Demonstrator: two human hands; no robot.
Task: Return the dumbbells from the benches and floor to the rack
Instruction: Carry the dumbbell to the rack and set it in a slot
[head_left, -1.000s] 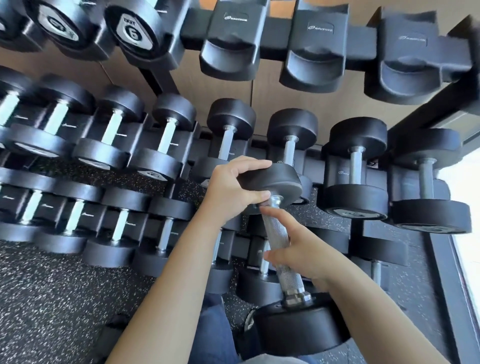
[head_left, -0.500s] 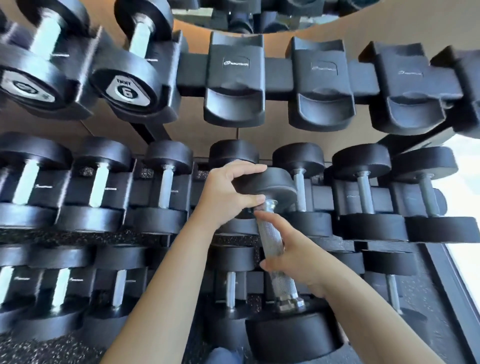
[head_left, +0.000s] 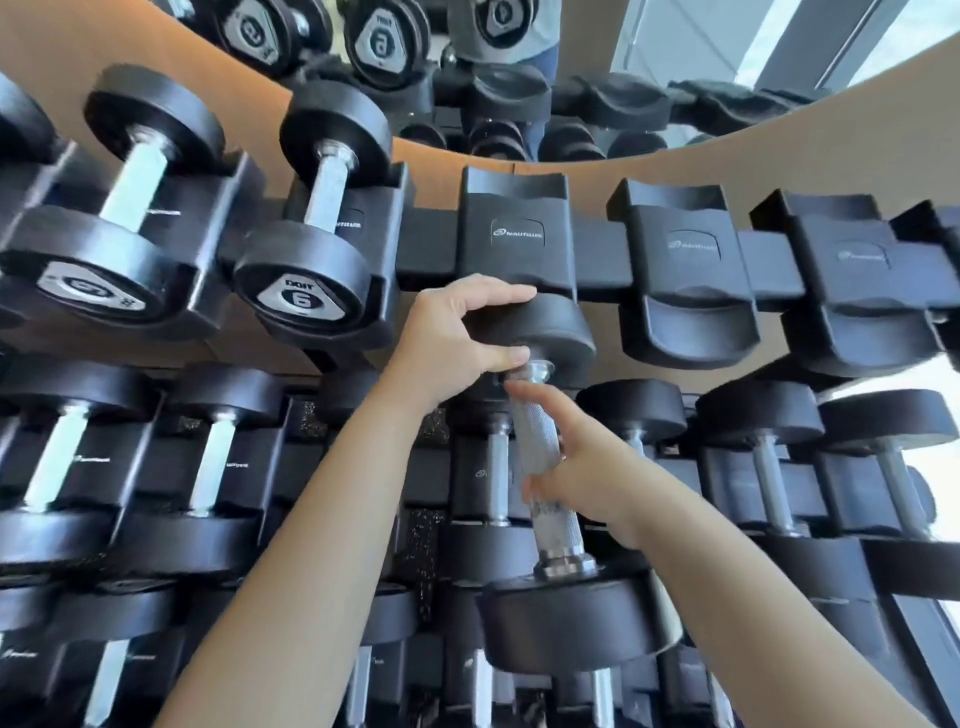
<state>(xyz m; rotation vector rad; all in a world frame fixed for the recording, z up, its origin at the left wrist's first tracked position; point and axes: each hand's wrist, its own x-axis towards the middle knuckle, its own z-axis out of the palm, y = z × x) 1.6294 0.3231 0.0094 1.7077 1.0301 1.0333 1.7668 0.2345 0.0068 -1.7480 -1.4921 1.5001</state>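
Fingers (head_left: 493, 299) of the left hand (head_left: 447, 338) clamp the upper head of the dumbbell (head_left: 532, 436); the right hand (head_left: 587, 467) curls round its handle. Dumbbell tilted, upper head just below, possibly touching, an empty cradle (head_left: 514, 228) of the rack (head_left: 597, 265)

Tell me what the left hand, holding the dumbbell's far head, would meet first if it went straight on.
Probably the empty Nautilus cradle on the top rail, just beyond the left hand and dumbbell; depth is unclear.

Tan wall (head_left: 831, 150) w/ mirror (head_left: 649, 62) above; bright window (head_left: 939, 462) on right.
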